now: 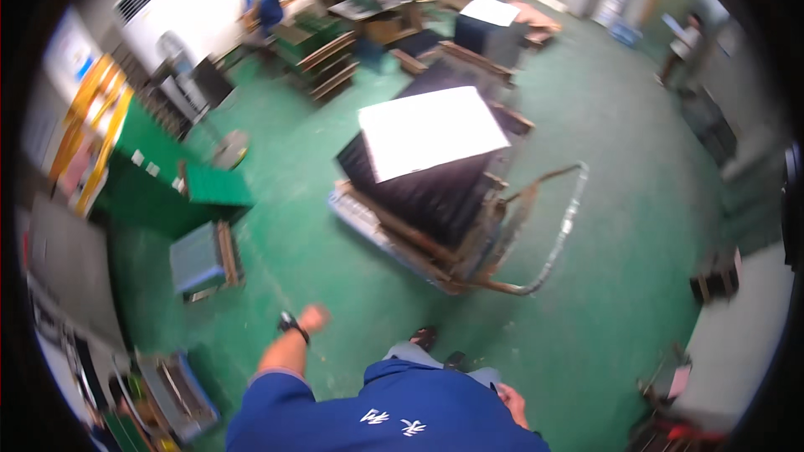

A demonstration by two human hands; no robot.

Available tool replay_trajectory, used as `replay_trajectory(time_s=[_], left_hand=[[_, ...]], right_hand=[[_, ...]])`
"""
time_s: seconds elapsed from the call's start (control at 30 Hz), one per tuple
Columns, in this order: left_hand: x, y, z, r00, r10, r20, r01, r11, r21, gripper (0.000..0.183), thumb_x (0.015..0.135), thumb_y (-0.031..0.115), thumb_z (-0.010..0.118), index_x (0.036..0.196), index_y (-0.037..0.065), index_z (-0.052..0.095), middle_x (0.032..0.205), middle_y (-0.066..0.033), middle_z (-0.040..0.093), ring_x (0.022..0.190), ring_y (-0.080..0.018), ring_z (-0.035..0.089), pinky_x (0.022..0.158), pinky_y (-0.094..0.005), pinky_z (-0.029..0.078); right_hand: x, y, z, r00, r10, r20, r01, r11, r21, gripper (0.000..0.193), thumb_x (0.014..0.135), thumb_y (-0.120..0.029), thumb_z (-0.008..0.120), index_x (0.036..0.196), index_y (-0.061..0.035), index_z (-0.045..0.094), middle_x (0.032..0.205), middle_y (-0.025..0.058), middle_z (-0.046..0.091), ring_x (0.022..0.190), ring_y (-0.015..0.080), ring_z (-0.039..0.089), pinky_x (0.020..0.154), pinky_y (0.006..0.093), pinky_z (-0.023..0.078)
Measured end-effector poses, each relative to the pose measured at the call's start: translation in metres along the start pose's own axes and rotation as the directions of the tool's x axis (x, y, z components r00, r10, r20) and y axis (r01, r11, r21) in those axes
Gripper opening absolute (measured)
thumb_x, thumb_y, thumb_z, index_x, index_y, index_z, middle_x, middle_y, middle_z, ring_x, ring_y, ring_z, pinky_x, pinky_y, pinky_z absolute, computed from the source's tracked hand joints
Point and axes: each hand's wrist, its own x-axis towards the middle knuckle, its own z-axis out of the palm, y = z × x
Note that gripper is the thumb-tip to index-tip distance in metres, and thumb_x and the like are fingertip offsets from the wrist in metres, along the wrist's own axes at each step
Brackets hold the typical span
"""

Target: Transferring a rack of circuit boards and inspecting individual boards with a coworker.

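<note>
My left hand point(315, 318), with a dark watch point(292, 326) on its wrist, swings out in front of my body over the green floor. Motion smears its fingers, and nothing shows in it. Low beside my right hip is my right hand point(512, 404), its fingers curled in; whatever they may hold is hidden. Ahead of me a wheeled cart point(394, 243) with a bent metal handle point(569, 222) carries a tall dark stack point(427, 201). A large white sheet point(431, 130) lies on top of that stack. Both hands are apart from the cart.
At left stand a green cabinet point(146, 188) and a low grey-topped stack point(198, 259). Green stacked panels point(314, 42) and another dark stack point(486, 38) sit farther back. One person point(266, 4) works at the far left; another point(682, 46) stands far right.
</note>
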Motion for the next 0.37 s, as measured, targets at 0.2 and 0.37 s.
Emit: replay_trajectory(time_s=[0.2, 0.37], left_hand=[[0.019, 0.216, 0.092, 0.886, -0.173, 0.430, 0.373, 0.817, -0.439, 0.050, 0.080, 0.030, 0.062, 0.117, -0.002, 0.055, 0.092, -0.0110, 0.065, 0.074, -0.0198, 0.064, 0.062, -0.0307, 0.055], [0.060, 0.266, 0.105, 0.809, -0.475, 0.345, 0.587, 0.681, -0.438, 0.045, 0.080, 0.026, 0.060, 0.118, 0.004, 0.056, 0.098, -0.0128, 0.065, 0.079, -0.0206, 0.065, 0.065, -0.0299, 0.055]], right_hand=[[0.027, -0.033, -0.068, 0.936, 0.300, 0.186, -0.345, 0.668, 0.660, 0.034, 0.082, -0.011, 0.060, 0.114, -0.0002, 0.056, 0.090, 0.0065, 0.064, 0.073, 0.0129, 0.059, 0.061, 0.0259, 0.047], [0.074, 0.017, -0.136, 0.939, 0.288, 0.189, -0.336, 0.639, 0.692, 0.040, 0.079, -0.005, 0.062, 0.118, -0.0002, 0.054, 0.096, 0.0073, 0.063, 0.080, 0.0151, 0.061, 0.067, 0.0257, 0.049]])
